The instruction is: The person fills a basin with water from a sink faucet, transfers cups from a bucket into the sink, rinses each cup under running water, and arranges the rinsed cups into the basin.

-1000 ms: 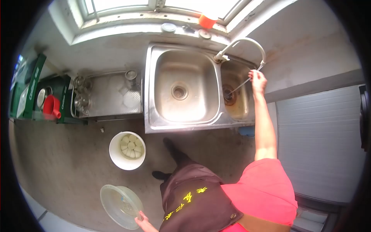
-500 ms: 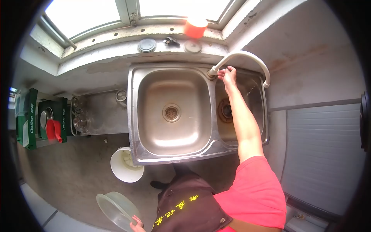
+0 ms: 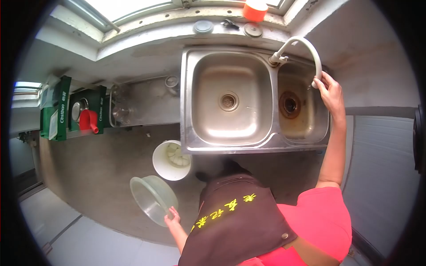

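My right hand is closed around the spout end of the white, curved faucet, over the right edge of the small sink basin. A thin drip seems to hang near the spout tip. Low on the left, my left hand grips the rim of a translucent plastic basin, which is tilted on its side with nothing visible in it. The large steel sink basin lies left of the faucet, with a drain strainer in its floor.
A white bucket with pale pieces inside stands on the floor before the sink. Green crates at left hold a red scoop and a metal bowl. A steel tray adjoins the sink. An orange container and lids sit on the windowsill.
My right hand has moved from the faucet's base to its spout end, right and toward me. My left hand has raised the plastic basin further into view. The whole view has shifted.
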`<state>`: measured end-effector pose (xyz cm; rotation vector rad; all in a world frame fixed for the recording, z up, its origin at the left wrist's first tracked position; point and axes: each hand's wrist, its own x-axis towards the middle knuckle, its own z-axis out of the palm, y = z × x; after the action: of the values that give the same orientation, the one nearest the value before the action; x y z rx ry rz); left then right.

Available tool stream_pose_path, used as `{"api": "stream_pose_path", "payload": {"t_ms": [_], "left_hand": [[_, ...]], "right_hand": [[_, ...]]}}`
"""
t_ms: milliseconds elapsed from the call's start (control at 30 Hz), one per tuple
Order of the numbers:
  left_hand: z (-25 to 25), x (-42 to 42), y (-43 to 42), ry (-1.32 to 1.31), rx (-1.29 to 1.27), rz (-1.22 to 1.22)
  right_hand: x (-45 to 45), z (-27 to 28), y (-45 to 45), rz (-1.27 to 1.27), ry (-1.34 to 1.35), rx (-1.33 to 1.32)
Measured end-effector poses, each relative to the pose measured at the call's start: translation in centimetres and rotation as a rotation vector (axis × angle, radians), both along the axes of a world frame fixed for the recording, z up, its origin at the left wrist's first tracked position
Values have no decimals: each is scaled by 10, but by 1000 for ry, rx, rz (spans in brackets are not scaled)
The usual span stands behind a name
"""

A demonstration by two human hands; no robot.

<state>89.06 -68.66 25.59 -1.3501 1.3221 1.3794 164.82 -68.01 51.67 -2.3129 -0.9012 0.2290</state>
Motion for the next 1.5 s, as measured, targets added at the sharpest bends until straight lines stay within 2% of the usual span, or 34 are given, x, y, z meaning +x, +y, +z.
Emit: {"api": "stream_pose_path", "payload": {"t_ms": [33, 100, 167, 233, 367, 433, 500, 600, 700, 767, 800, 833, 867, 900, 933, 967, 1000, 1033, 1067, 1100, 1200, 1233, 1300, 1400, 1500], "left_hand": [[-3, -5, 1, 28, 3, -55], [-10, -8, -1, 74, 3, -156], [-18, -15, -7, 70, 54, -181], [-23, -26, -13, 79, 63, -175], [-21, -28, -17, 45, 71, -120], [-5, -13, -13, 76, 68, -93], [-16, -16, -19, 113, 107, -145], [-12, -13, -28, 192, 97, -173], [-64, -50, -49, 143, 119, -190], [-80, -65, -72, 107, 107, -154], [-84, -58, -73, 114, 82, -143], [-83, -53, -77, 118, 55, -140], [-82, -50, -86, 139, 35, -143], [-82, -46, -93, 158, 17, -146], [-87, -43, -96, 173, 3, -150], [-93, -49, -100, 200, 7, -186], [-105, -51, -107, 231, 15, -217], [-117, -50, -109, 259, 20, -222], [-126, -51, -116, 291, 9, -227], [-147, -57, -134, 240, 17, -215], [-154, -20, -121, 241, 183, -253], [-168, -17, -129, 246, 124, -262], [-190, -11, -142, 286, 171, -316], [-185, -1, -114, 350, 167, -425], [-204, -7, -128, 355, 17, -524]], "right_hand": [[-2, 8, 10, 35, 97, 21], [-4, 16, 35, 91, 474, 135], [-17, 23, 70, 140, 629, 96], [-22, 4, 110, 103, 712, 163], [-18, -40, 179, 59, 753, 593], [-22, -42, 187, -7, 657, 557], [-26, -52, 172, -88, 563, 502], [-54, -43, 138, -92, 594, 529], [-89, -58, 135, -164, 564, 682], [-148, -72, 138, -168, 291, 653], [-190, -87, 139, 17, 259, 695], [-261, -75, 141, 204, 291, 626], [-312, -89, 141, 375, 353, 532], [-360, -108, 140, 624, 217, 350], [-410, -133, 139, 851, 357, 199], [-460, -178, 133, 867, 694, 5], [-496, -231, 130, 1043, 694, -158], [-527, -286, 126, 1117, 708, -332], [-555, -365, 119, 1041, 903, -541], [-578, -416, 130, 661, 1267, -829], [-605, -599, 145, 327, 1251, -800], [-610, -649, 146, 323, 1110, -788], [-619, -731, 157, 326, 820, -741], [-638, -769, 181, 298, 352, -927], [-653, -789, 195, 204, 331, -1009]]}}
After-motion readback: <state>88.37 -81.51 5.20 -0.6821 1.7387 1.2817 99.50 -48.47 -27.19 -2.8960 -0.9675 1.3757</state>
